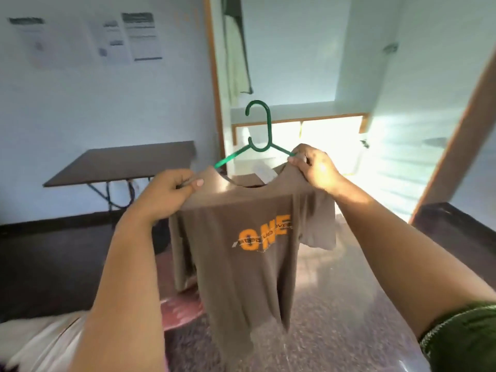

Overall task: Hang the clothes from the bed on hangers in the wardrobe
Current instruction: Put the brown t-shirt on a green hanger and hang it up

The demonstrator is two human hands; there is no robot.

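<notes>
— Two hands up, both busy. What has the left hand (171,193) got?

— Its fingers are curled, thumb pressed on top, pinching the left shoulder of the brown T-shirt (241,251) by the collar. The left arm of the green hanger (257,135) runs down towards that pinch and disappears under the cloth there.

— And the right hand (312,166)?

— Clenched round the shirt's right shoulder, with the fingertips on the hanger's right arm where it meets the fabric.

— So where is the shirt?

— Held in mid-air between the two hands, front towards the camera, orange "ONE" print showing, its hem hanging loose above the speckled floor (335,304). The hanger's hook stands upright above the neckline, touching nothing.

— The wardrobe?

— The wardrobe (295,76) lies straight ahead, door open, with a pale garment (236,55) hanging at its left side. A dark folding table (120,163) stands against the wall to the left.
</notes>
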